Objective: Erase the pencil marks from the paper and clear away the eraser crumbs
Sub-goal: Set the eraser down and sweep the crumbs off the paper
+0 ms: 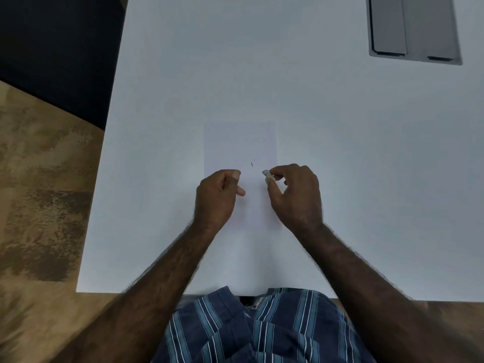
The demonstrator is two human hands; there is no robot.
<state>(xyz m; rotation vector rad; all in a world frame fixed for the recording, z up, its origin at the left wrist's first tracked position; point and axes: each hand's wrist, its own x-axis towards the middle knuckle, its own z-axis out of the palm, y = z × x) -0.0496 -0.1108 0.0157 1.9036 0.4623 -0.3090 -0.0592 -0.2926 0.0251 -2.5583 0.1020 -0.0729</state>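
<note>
A white sheet of paper (pixel 239 142) lies on the white table (pixel 340 158), hard to tell from it. A small dark speck (pixel 252 164), either a pencil mark or a crumb, shows near the paper's middle. My right hand (pixel 296 195) pinches a small white eraser (pixel 267 174) between thumb and fingers, just right of the speck. My left hand (pixel 218 195) hovers or rests on the paper to the left of the speck, fingers loosely curled and holding nothing.
A grey panel with two flaps (pixel 413 30) is set into the table at the far right. The table's left edge (pixel 104 142) drops to a wood-patterned floor (pixel 39 179). A striped blue shirt (pixel 262 328) shows at the near edge.
</note>
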